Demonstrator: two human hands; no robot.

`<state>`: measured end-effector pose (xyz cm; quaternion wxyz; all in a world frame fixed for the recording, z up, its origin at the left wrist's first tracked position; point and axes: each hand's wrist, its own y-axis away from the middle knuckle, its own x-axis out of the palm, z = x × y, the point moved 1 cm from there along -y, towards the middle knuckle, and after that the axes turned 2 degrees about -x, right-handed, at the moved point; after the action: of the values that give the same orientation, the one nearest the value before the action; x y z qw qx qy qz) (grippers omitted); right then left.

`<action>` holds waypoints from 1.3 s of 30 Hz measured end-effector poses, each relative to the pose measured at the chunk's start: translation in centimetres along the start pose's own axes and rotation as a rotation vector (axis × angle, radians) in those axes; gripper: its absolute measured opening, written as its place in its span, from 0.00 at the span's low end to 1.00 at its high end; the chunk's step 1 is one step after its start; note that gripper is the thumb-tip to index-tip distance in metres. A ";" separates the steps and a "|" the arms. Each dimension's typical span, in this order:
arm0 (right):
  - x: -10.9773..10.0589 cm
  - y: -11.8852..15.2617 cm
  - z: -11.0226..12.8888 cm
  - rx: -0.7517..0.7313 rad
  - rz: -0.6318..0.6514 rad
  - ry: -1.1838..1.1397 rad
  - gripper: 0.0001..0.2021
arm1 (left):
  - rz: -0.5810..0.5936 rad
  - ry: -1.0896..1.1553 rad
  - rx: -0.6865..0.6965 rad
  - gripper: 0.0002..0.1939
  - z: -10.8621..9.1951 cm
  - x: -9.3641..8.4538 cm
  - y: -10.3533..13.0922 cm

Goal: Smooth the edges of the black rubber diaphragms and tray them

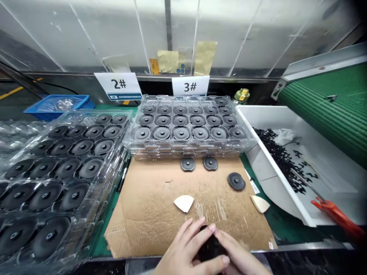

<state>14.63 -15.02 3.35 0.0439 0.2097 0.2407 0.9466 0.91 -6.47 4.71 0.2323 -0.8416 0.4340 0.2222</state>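
Observation:
At the near edge of the brown cardboard (143, 214), my left hand (190, 248) and my right hand (239, 254) close around a dark round part (210, 248), fingertips meeting over it. Fingers cover much of this part. Beyond them lies a cream wedge-shaped piece (184, 203), and another cream piece (260, 204) rests at the cardboard's right edge. Three loose black discs sit farther back: one (187, 164) and a second (210, 163) before the stacked clear trays (183, 147), a third (236, 181) to the right.
On the left stands another clear tray of black discs (91, 168), with a blue bin (57, 107) behind. A white bin (266, 172) of small black pieces is at right, a red-handled tool (338, 219) over its near edge. The green belt (329, 99) slopes above.

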 end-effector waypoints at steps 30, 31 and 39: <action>10.7 -4.9 7.5 -0.834 0.164 1.053 0.15 | -0.574 1.608 -0.772 0.32 3.0 -3.7 4.5; 11.0 -4.7 7.7 -0.795 0.223 1.055 0.14 | -0.586 1.589 -0.791 0.31 2.7 -3.8 4.4; 9.9 -4.0 8.1 -0.934 0.127 1.051 0.14 | -0.549 1.582 -0.742 0.27 1.0 -4.2 3.0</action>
<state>8.94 -6.16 11.65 -0.0482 -0.3025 -0.2139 0.9276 -4.03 -4.78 5.70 -0.3734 -0.8426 0.1521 -0.3570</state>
